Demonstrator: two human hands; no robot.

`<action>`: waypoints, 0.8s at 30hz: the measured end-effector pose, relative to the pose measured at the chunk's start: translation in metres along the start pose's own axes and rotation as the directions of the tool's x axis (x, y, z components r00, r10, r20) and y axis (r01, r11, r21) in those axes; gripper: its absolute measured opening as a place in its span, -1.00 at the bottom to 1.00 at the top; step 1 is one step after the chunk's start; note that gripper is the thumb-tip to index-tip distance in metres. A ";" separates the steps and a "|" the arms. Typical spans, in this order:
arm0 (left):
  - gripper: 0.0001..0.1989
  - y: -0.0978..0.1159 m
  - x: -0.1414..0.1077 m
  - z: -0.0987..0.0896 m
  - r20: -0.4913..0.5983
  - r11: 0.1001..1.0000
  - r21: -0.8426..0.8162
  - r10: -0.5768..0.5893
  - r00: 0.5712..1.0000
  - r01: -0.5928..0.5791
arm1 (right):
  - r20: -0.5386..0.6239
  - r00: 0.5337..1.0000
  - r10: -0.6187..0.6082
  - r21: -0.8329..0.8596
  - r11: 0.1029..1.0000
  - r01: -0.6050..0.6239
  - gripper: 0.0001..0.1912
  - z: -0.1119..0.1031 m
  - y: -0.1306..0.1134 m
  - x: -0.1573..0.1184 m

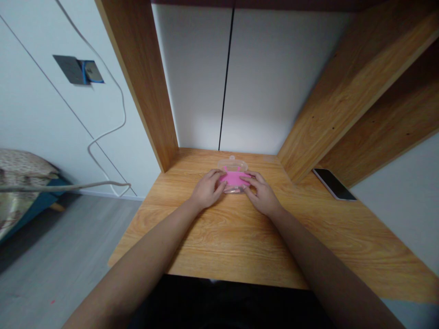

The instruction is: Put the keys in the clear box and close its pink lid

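Observation:
A small clear plastic case sits near the back of the wooden desk, its lid raised toward the wall. A bright pink flat piece lies across the case, seemingly at its opening. My left hand grips the left end of the pink piece between thumb and fingers. At the right end, my right hand holds it too, with fingertips over its top and the thumb lower at the case's front. What lies inside the case, under the pink piece, is too small to make out.
The wooden desk is bounded by a left upright panel, a right panel and a white back wall. A phone lies at the right. A white cable hangs left, past an uncovered wall socket.

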State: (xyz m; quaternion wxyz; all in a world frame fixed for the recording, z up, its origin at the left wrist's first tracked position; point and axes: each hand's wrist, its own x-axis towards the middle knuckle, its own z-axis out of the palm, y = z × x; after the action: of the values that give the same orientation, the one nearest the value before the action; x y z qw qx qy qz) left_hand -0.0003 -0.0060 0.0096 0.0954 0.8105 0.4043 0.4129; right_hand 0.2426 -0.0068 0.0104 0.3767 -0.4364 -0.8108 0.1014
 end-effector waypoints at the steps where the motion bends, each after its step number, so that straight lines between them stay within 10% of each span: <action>1: -0.66 0.000 0.000 0.000 -0.001 1.000 0.001 0.001 1.000 -0.001 | 0.001 1.000 -0.004 0.002 1.000 0.004 -0.63 0.000 0.000 0.000; 24: -0.65 0.002 0.000 -0.001 0.015 0.999 -0.032 0.032 0.999 -0.032 | 0.031 0.998 -0.047 0.028 0.999 0.047 -0.65 -0.001 -0.002 0.000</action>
State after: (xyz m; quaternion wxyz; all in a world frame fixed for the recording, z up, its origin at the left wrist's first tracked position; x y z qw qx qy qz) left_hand 0.0003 -0.0075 0.0117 0.1048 0.8184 0.3840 0.4145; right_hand 0.2419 -0.0077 0.0116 0.3722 -0.4103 -0.8252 0.1105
